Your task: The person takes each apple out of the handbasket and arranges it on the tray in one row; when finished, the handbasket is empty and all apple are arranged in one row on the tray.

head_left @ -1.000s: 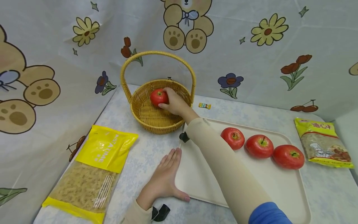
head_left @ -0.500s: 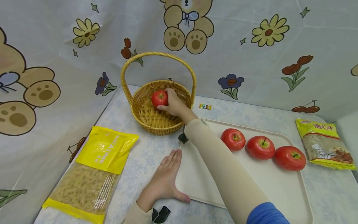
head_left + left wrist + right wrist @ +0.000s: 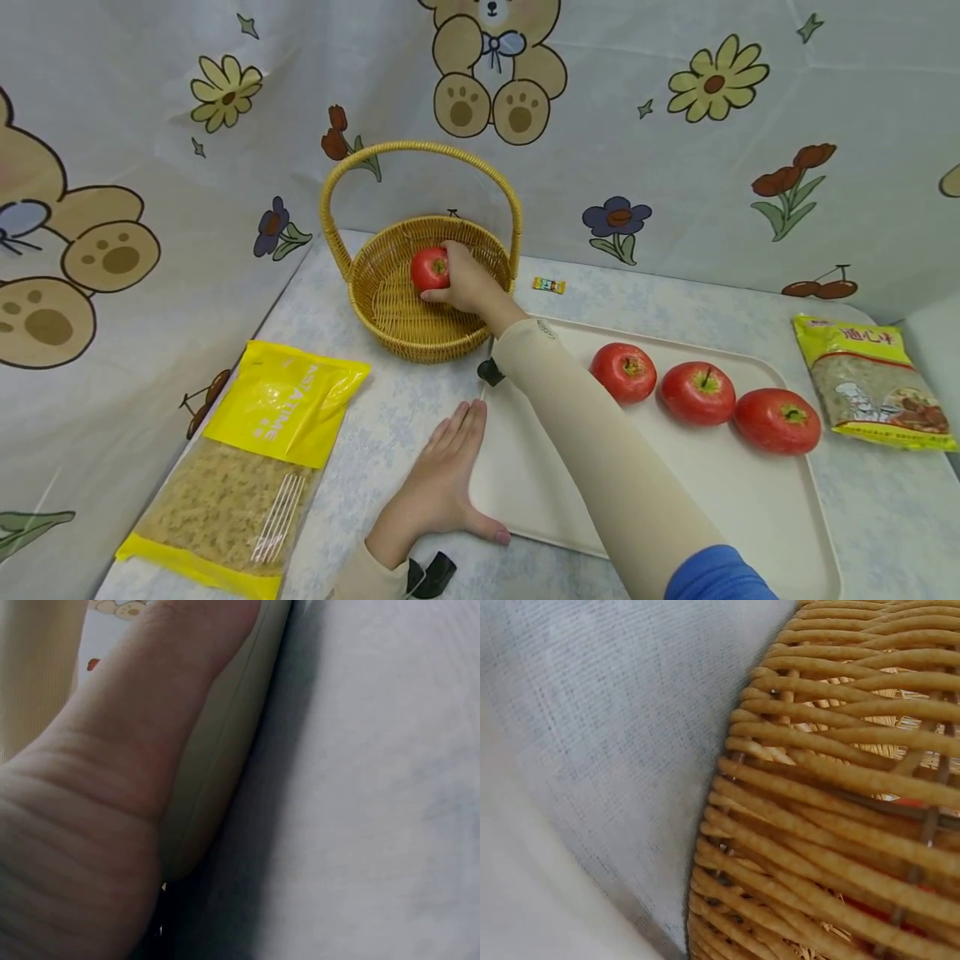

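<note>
Inside the round wicker basket (image 3: 405, 333), my right hand (image 3: 472, 282) grips a red apple (image 3: 429, 270), fingers behind it and thumb in front. The basket's woven side (image 3: 817, 795) fills much of the right wrist view, with bits of red showing through the gaps. My left hand (image 3: 444, 475) rests at the near left corner of the white tray (image 3: 517, 467), fingers extended along its left edge and thumb along its front edge. In the left wrist view, the thumb side of the left hand (image 3: 112, 750) lies against the tray's side (image 3: 217, 765).
Three red apples (image 3: 697, 393) sit in a row on the tray's right part. A yellow pasta bag (image 3: 247, 467) lies at left, another yellow bag (image 3: 870, 383) at far right. Behind the tray is a small wrapped packet (image 3: 549, 285). A printed cloth (image 3: 600, 150) hangs behind the table.
My right hand, still holding the apple, has shifted slightly down and to the right within the basket, and the apple has tilted a little. My left hand stays at the tray corner.
</note>
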The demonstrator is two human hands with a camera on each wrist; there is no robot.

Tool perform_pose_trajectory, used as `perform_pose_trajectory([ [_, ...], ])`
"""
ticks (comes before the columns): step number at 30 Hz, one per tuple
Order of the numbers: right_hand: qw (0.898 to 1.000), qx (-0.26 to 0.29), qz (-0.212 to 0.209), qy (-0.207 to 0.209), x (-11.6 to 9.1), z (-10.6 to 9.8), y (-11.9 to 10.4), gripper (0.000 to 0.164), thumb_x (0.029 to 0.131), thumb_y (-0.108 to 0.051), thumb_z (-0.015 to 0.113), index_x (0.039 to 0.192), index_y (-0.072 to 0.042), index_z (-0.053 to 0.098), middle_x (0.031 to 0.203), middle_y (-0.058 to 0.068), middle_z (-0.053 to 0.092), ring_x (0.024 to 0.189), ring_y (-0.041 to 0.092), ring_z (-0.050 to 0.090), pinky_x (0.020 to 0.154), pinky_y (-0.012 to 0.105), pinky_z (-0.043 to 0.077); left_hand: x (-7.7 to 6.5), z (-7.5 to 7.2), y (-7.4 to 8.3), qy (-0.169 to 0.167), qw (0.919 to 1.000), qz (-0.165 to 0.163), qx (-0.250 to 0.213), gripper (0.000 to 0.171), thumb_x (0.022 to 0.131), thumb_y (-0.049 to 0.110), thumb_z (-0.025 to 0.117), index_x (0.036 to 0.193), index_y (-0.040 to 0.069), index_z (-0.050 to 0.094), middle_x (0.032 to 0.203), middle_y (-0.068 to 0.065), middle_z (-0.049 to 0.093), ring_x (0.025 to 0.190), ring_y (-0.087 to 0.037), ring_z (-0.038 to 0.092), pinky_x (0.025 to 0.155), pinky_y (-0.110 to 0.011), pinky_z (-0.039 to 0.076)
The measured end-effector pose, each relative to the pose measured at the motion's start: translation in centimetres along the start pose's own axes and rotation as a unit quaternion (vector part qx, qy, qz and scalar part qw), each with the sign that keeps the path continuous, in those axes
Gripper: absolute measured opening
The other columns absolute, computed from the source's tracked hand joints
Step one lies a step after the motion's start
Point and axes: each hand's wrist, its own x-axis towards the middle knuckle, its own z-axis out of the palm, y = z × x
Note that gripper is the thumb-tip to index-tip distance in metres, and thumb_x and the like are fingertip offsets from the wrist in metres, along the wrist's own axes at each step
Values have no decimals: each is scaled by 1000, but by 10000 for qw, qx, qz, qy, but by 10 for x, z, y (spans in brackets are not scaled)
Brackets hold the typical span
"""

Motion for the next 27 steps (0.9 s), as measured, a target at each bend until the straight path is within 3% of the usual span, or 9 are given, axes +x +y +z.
perform_pose_trajectory([
  [8, 9994, -293, -180, -43, -9, -4, -8, 100, 85, -44, 76, 159, -12, 18, 157, 9, 35, 138, 25, 43, 113, 41, 42, 0, 3, 0, 57, 9999, -14, 90, 157, 48, 77, 83, 160, 10, -6, 168, -4, -6, 156, -19, -7, 127, -46, 5],
  [12, 9983, -429, -376, 70, -22, -14, -14, 97, 83, -49, 76, 158, -15, 23, 153, 8, 39, 134, 25, 46, 109, 41, 46, 1, 3, 0, 47, 9999, -34, 123, 157, 49, 77, 82, 160, 11, -7, 168, -4, -7, 156, -19, -7, 127, -46, 4],
  [17, 9971, -139, -722, 220, -51, -30, -21, 92, 84, -47, 76, 154, -11, 29, 146, 8, 45, 127, 24, 50, 105, 41, 50, 1, 4, 1, 52, 9999, -41, 156, 158, 48, 79, 82, 159, 10, -8, 168, -5, -7, 156, -20, -7, 127, -46, 4],
  [27, 9953, 544, -729, 345, -126, -68, -19, 90, 81, -45, 79, 152, -16, 33, 145, 4, 46, 126, 21, 52, 98, 42, 55, 1, 3, 2, -9, 9998, -129, 140, 158, 49, 79, 81, 159, 11, -8, 168, -5, -6, 156, -20, -7, 127, -47, 3],
])
